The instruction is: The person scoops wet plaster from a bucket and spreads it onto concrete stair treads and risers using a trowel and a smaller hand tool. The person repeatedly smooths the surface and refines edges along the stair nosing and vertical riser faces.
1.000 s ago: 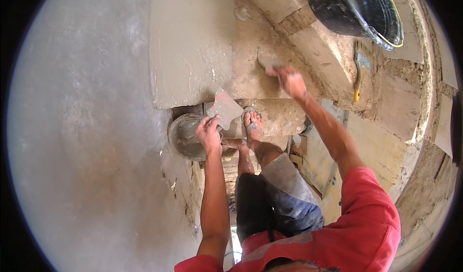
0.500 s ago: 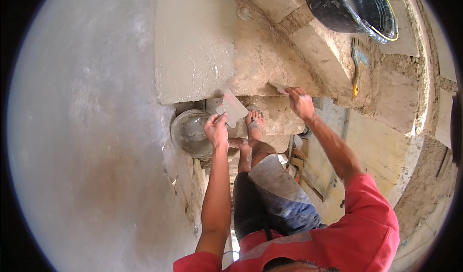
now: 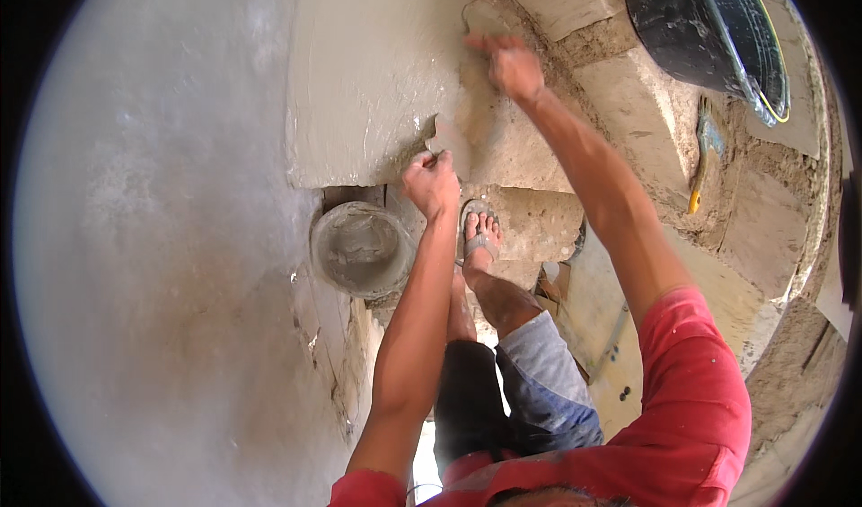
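Mortar (image 3: 364,85), wet and grey, covers the left part of a brown slab (image 3: 534,152), from the top of the frame down to just left of centre. What is nearest to it?

Two bare hands. The left hand (image 3: 433,184) is by the patch's lower right corner, its grip pinched narrow on a thin scraper (image 3: 452,141), with the blade beyond the fingertips, toward the top of the frame

And the other one?

The right hand (image 3: 516,69) is higher, right of upper centre, and blurred. Its grip looks closed on a pale flat blade (image 3: 489,20), though I cannot tell just how the fingers sit

Which way does the mortar lie from them?

Mostly to the left of both, its long axis running up and down the frame. The left hand is nearer the lower edge, the right hand nearer the upper right side, with dry slab below it

Further out?

A round grey bucket (image 3: 392,248) just below the patch, a sandalled foot (image 3: 482,233) right of it, then, toward the upper right, a brush (image 3: 705,161) with a yellow-ended handle and a black bucket (image 3: 673,35)
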`<state>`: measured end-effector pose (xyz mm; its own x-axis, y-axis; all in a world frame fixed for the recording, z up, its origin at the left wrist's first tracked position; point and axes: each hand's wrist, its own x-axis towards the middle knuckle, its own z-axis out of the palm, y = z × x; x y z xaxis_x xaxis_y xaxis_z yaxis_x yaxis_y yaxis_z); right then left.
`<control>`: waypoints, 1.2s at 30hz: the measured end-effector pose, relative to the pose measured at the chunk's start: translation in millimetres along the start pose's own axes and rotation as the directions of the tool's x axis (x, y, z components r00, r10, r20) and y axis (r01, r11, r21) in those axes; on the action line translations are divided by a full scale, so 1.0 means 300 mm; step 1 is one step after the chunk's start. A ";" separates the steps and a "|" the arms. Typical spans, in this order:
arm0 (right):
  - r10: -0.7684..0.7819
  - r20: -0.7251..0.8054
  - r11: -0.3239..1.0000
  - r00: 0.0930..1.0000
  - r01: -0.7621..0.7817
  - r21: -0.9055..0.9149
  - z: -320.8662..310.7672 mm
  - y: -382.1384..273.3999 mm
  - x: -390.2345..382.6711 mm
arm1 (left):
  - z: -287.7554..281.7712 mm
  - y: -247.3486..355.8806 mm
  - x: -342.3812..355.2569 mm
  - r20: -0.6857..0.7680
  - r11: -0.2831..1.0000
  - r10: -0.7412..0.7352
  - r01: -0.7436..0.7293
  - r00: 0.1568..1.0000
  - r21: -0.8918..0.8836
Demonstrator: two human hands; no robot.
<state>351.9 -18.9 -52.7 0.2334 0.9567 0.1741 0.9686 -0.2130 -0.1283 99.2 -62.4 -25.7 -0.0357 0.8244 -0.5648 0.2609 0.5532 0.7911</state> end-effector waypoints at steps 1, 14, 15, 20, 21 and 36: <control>-0.011 0.038 1.000 0.999 0.012 -0.029 -0.010 -0.045 -0.057 | 0.013 0.010 0.012 -0.010 1.000 0.008 -0.008 1.000 -0.020; 0.138 -0.093 0.990 0.986 -0.140 -0.018 -0.011 -0.011 0.147 | 0.053 0.136 0.084 -0.004 0.973 0.169 -0.167 0.986 0.160; 0.090 -0.119 0.995 0.989 -0.095 -0.038 -0.010 -0.042 0.135 | 0.051 0.139 0.085 0.014 0.981 0.136 -0.136 0.991 0.139; 0.058 -0.042 0.991 0.997 -0.053 0.122 -0.115 -0.121 0.019 | 0.031 0.150 0.095 0.036 0.997 0.070 -0.071 0.997 0.036; 0.059 0.062 0.989 0.996 -0.067 0.133 -0.131 -0.113 0.022 | 0.029 0.147 0.100 0.029 0.997 0.072 -0.073 0.997 0.023; 0.229 -0.103 0.957 0.968 -0.243 -0.156 -0.052 -0.073 0.306 | 0.018 0.161 0.095 0.055 0.996 0.081 -0.078 0.995 -0.048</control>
<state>353.5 70.3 -18.8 0.4569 0.8567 0.2395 0.8838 -0.4677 -0.0129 116.0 -12.7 -5.0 0.0387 0.8586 -0.5113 0.2161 0.4924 0.8431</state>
